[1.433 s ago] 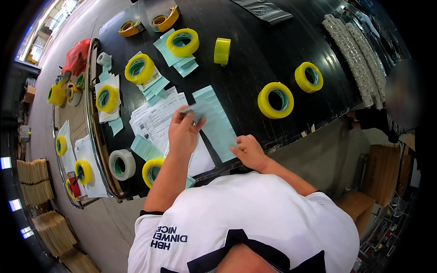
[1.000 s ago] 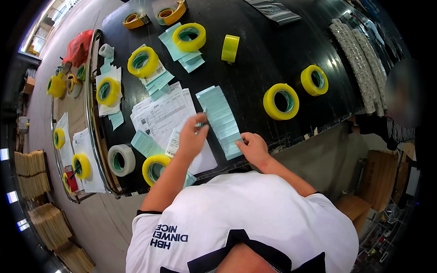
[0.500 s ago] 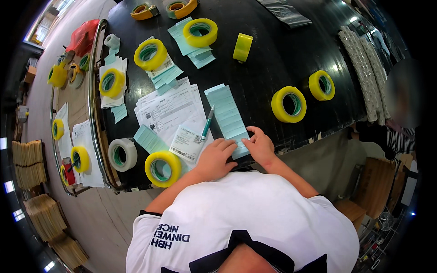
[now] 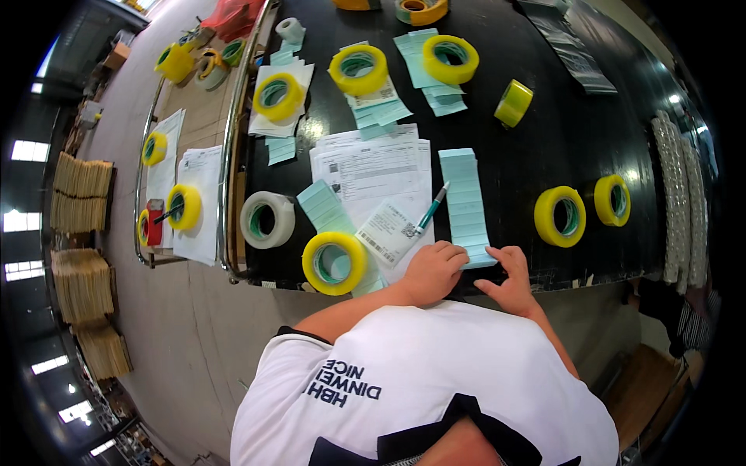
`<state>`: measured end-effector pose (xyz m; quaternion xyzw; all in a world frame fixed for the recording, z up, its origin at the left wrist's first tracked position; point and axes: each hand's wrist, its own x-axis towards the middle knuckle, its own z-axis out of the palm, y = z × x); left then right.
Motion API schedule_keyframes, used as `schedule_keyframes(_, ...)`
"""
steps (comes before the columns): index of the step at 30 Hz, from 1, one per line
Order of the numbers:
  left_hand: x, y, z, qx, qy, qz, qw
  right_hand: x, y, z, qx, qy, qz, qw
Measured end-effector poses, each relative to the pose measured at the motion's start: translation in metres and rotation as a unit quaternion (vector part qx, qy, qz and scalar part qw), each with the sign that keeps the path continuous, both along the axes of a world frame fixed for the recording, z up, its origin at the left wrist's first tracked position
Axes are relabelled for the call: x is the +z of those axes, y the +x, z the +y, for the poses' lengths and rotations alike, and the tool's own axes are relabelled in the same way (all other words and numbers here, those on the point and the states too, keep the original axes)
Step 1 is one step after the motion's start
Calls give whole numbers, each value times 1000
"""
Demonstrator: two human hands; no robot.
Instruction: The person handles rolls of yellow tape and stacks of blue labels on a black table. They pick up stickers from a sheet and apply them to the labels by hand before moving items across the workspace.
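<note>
A light blue strip of paper labels, creased crosswise, lies lengthwise near the table's front edge. My left hand has its bent fingers closed at the strip's near left corner; its thumb is hidden. At the near right corner my right hand touches the strip with its index finger, the thumb held apart below. Left of the strip, a teal and white pen rests on white printed sheets. A white label with a barcode lies beside my left hand.
On the black table stand several yellow tape rolls, including one left of my left arm and one to the right. A whitish tape roll sits near the metal-railed cart. Bubble wrap rolls stand at the right edge.
The view has swung, so the table's things appear farther right. My right thumb has moved off the strip's face to below its near edge. My left hand stays at the strip's near end.
</note>
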<state>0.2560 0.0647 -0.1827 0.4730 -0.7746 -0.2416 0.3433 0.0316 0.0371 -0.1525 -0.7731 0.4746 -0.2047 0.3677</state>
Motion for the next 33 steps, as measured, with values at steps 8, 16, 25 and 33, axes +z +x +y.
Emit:
schedule_keyframes(8, 16, -2, 1, -23, -81, 106, 991, -10, 9, -9, -6, -121, 23, 992)
schedule_keyframes(16, 51, 9, -6, 15, -26, 318, 948, -10, 0, -21, -19, 139, -234, 962)
schedule_keyframes(25, 32, 2, 9, 61, 232, 324, 915, 24, 30, -20, -117, 354, -386, 843)
schedule_keyframes(33, 59, 26, -16, 154, 305, 258, 904, 43, 85, -50, -120, 320, -387, 857)
